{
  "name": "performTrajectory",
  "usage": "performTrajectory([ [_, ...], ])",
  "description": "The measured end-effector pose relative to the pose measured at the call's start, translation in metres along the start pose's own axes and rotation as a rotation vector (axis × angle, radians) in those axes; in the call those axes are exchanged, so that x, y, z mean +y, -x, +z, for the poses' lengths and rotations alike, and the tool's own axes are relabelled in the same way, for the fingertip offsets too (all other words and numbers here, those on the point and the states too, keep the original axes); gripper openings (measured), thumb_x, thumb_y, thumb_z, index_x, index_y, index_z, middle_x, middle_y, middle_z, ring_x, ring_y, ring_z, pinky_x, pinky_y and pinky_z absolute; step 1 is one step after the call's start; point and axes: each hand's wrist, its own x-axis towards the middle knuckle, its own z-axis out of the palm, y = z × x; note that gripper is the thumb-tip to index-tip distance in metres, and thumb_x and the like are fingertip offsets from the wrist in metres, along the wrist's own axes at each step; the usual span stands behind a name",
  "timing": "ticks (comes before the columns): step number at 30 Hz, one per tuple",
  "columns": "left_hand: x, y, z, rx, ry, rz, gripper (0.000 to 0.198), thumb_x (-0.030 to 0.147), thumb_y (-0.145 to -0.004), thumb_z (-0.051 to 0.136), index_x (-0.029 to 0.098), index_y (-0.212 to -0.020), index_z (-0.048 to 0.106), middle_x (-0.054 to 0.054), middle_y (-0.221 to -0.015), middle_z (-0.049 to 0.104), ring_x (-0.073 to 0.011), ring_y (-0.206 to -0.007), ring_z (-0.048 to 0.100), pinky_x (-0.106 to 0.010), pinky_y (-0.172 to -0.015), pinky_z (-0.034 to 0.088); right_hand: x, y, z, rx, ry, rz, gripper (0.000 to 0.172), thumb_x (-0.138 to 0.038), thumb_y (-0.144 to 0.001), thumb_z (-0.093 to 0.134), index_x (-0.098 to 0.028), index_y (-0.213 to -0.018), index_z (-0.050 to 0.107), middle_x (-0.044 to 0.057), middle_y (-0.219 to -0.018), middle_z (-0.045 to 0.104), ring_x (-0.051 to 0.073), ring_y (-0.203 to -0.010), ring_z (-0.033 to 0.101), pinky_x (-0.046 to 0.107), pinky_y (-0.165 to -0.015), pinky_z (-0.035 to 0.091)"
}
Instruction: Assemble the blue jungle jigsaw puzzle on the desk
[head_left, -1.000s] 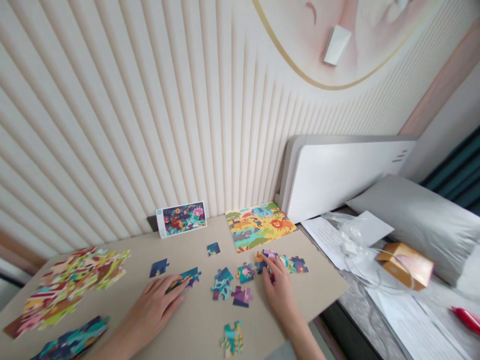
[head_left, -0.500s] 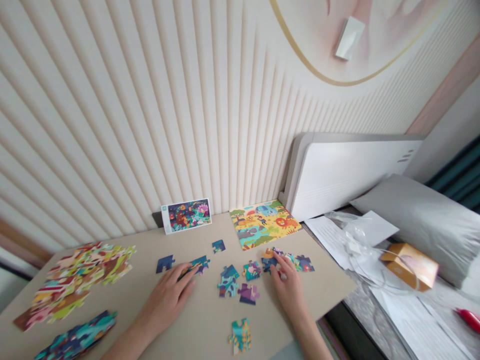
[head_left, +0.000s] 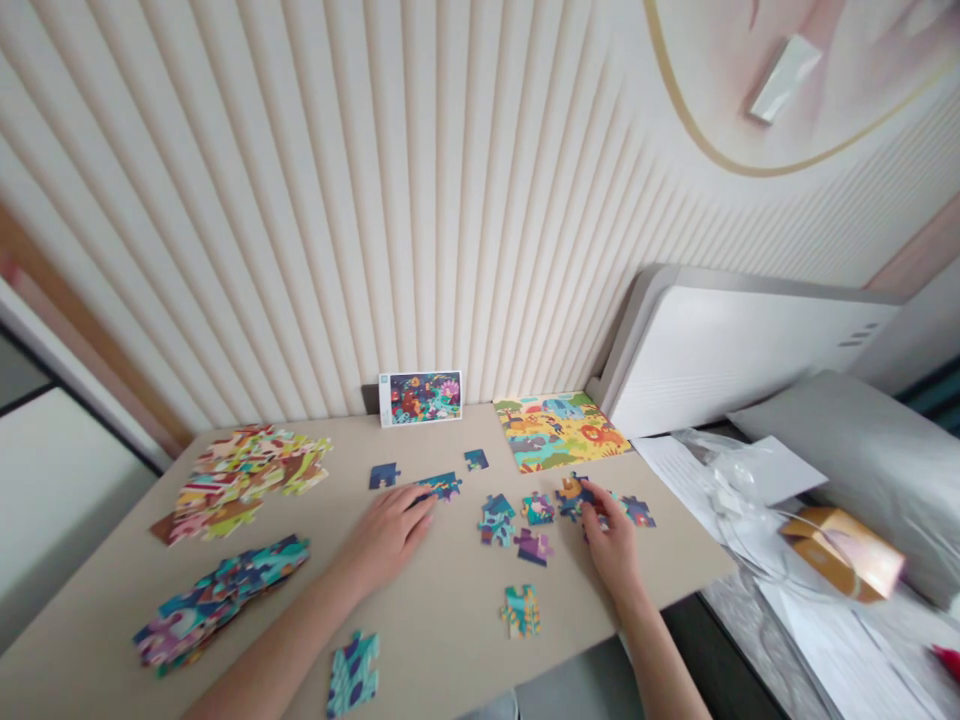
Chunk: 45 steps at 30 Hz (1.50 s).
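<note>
My left hand (head_left: 390,532) lies low over the table, its fingers stretched out and touching the near-left end of a joined strip of dark blue jigsaw pieces (head_left: 444,486). On the right, my right hand (head_left: 616,548) has its thumb and index finger closed at a dark jigsaw piece with an orange figure (head_left: 573,492); the fingers partly hide it. Beside that hand are a teal and pink piece (head_left: 538,508), a purple piece (head_left: 534,546) and a dark blue piece (head_left: 639,511). Blue and teal pieces (head_left: 496,520) lie between the hands.
A picture card (head_left: 421,398) leans against the ribbed wall, left of a yellow animal picture (head_left: 562,432). Two heaps, one light-coloured (head_left: 247,480) and one teal (head_left: 225,600), lie at left. Loose pieces (head_left: 520,612) sit nearer me. Papers and an orange box (head_left: 841,555) are beyond the right edge.
The view has swung left, so everything sits further right and more of the near table shows. Both hands stay at the same pieces.
</note>
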Motion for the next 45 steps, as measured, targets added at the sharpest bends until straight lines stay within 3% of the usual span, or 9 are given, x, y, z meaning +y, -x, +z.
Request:
performTrajectory([
  [9, 0.008, 0.001, -0.008, -0.032, -0.007, -0.031, 0.036, 0.032, -0.103, 0.045, 0.026, -0.134, 0.062, -0.008, -0.138, 0.061, -0.0268, -0.129, 0.054, -0.049, -0.113, 0.041, 0.000, -0.001, -0.001, -0.011, 0.025, 0.002, 0.049, -0.040, -0.093, 0.055, -0.018, -0.137, 0.060, 0.010, -0.101, 0.071, 0.021, -0.078, 0.063, 0.035, -0.071, 0.052],
  [17, -0.001, 0.004, 0.006, -0.019, 0.047, -0.054, 0.043, 0.041, -0.104, 0.040, 0.027, -0.141, 0.057, -0.008, -0.149, 0.054, -0.0265, -0.140, 0.046, -0.048, -0.118, 0.033, 0.006, -0.005, 0.001, -0.007, 0.003, -0.004, 0.055, -0.044, -0.091, 0.058, -0.019, -0.139, 0.055, 0.008, -0.097, 0.070, 0.020, -0.074, 0.062, 0.033, -0.066, 0.052],
  [21, -0.001, 0.005, 0.007, -0.040, 0.042, -0.062, 0.046, 0.043, -0.105, 0.039, 0.025, -0.145, 0.052, -0.008, -0.153, 0.050, -0.0271, -0.143, 0.042, -0.050, -0.120, 0.028, 0.011, -0.006, 0.001, 0.019, -0.001, 0.019, 0.051, -0.046, -0.090, 0.060, -0.018, -0.133, 0.060, 0.007, -0.093, 0.069, 0.019, -0.071, 0.061, 0.032, -0.064, 0.051],
  [26, 0.002, 0.004, 0.001, -0.021, 0.038, -0.041, 0.041, 0.039, -0.104, 0.043, 0.024, -0.139, 0.058, -0.009, -0.150, 0.053, -0.0269, -0.141, 0.045, -0.050, -0.121, 0.029, 0.016, -0.008, 0.002, 0.025, -0.024, 0.033, 0.052, -0.049, -0.089, 0.061, -0.017, -0.129, 0.064, 0.008, -0.092, 0.071, 0.018, -0.068, 0.059, 0.031, -0.061, 0.050],
  [33, -0.002, 0.004, 0.006, -0.041, 0.035, -0.017, 0.040, 0.037, -0.103, 0.043, 0.024, -0.137, 0.060, -0.008, -0.150, 0.054, -0.0247, -0.141, 0.046, -0.048, -0.120, 0.030, 0.012, -0.009, -0.003, 0.259, -0.056, 0.048, 0.050, -0.051, -0.088, 0.062, -0.015, -0.122, 0.068, 0.012, -0.099, 0.075, 0.022, -0.080, 0.066, 0.036, -0.073, 0.053],
  [35, -0.003, 0.004, 0.007, -0.043, 0.041, -0.024, 0.041, 0.038, -0.103, 0.042, 0.025, -0.138, 0.059, -0.008, -0.152, 0.052, -0.0245, -0.143, 0.044, -0.048, -0.121, 0.029, 0.008, -0.009, -0.005, 0.275, -0.104, 0.085, 0.049, -0.052, -0.088, 0.063, -0.015, -0.119, 0.070, 0.013, -0.100, 0.075, 0.023, -0.082, 0.067, 0.036, -0.073, 0.053],
  [38, -0.003, 0.004, 0.008, -0.062, 0.037, -0.034, 0.042, 0.039, -0.104, 0.041, 0.025, -0.140, 0.057, -0.007, -0.154, 0.049, -0.0243, -0.145, 0.041, -0.049, -0.121, 0.028, -0.001, -0.005, -0.005, 0.140, -0.134, 0.069, 0.045, -0.052, -0.087, 0.065, -0.017, -0.113, 0.073, 0.012, -0.100, 0.077, 0.023, -0.081, 0.068, 0.036, -0.072, 0.054],
  [42, -0.004, 0.005, 0.009, -0.055, 0.045, -0.021, 0.044, 0.039, -0.104, 0.041, 0.026, -0.144, 0.053, -0.007, -0.155, 0.048, -0.0234, -0.147, 0.039, -0.048, -0.122, 0.027, -0.015, 0.005, -0.002, -0.130, 0.010, -0.091, 0.037, -0.052, -0.088, 0.064, -0.022, -0.104, 0.078, 0.009, -0.094, 0.078, 0.023, -0.075, 0.067, 0.037, -0.070, 0.055],
  [45, -0.006, 0.006, 0.011, -0.048, 0.041, -0.015, 0.044, 0.038, -0.104, 0.042, 0.026, -0.145, 0.052, -0.007, -0.155, 0.049, -0.0231, -0.146, 0.040, -0.047, -0.122, 0.027, -0.023, 0.013, -0.006, -0.194, 0.043, -0.156, 0.035, -0.050, -0.091, 0.060, -0.024, -0.104, 0.079, 0.008, -0.095, 0.078, 0.023, -0.078, 0.068, 0.037, -0.072, 0.055],
])
